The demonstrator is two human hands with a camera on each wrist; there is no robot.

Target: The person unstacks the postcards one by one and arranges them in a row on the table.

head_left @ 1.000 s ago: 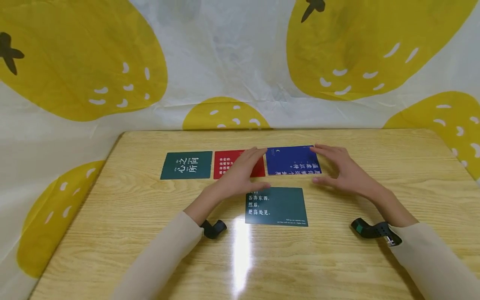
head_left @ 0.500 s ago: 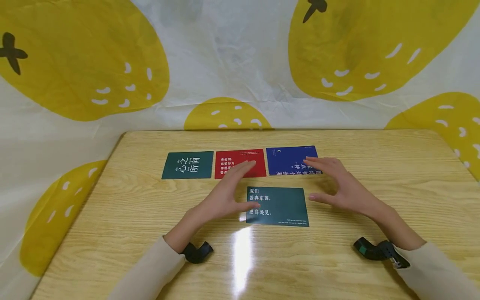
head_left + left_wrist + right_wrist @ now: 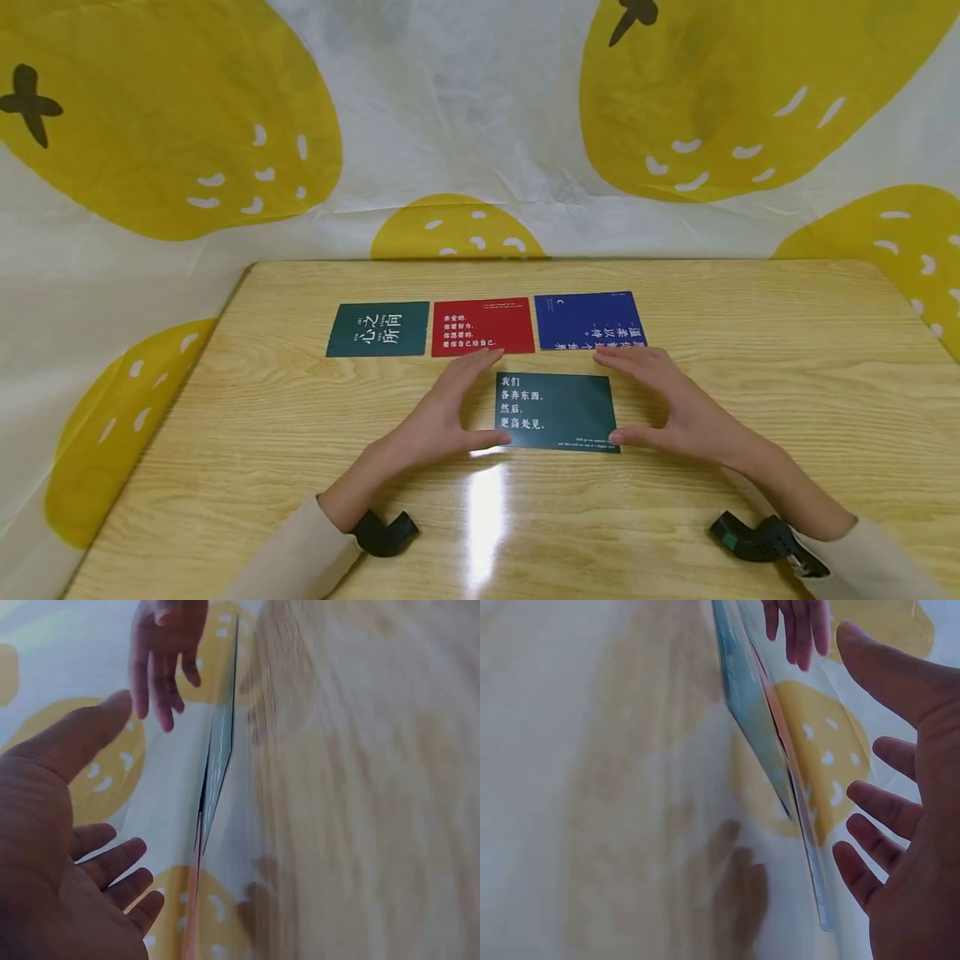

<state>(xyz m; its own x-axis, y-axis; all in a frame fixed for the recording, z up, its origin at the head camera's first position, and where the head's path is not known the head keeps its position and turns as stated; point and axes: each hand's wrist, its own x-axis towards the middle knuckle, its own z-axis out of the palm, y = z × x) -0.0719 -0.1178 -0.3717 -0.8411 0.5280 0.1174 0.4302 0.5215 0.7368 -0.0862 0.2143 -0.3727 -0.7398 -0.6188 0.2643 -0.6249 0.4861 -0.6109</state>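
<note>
A dark green card (image 3: 562, 412) with white Chinese text lies flat on the table, nearest to me. My left hand (image 3: 442, 412) hovers at its left side, thumb over the near left corner and fingers reaching toward the red card (image 3: 483, 325). On the other side, my right hand (image 3: 667, 408) hovers with its thumb at the near right corner and fingertips just below the blue card (image 3: 588, 321). In the left wrist view the left hand (image 3: 82, 847) has spread fingers and holds nothing. The right hand (image 3: 907, 780) is likewise spread and bare in the right wrist view.
Another green card (image 3: 378, 329) lies left of the red one, so three cards form a row behind the nearest card. The wooden table (image 3: 262, 433) has a bright light reflection near its front. A white cloth (image 3: 465, 108) with yellow fruit print hangs behind it.
Both hands have drawn back toward me from the row of cards, to either side of the nearest green card. The red and blue cards are now almost fully uncovered. The cards stay in place.
</note>
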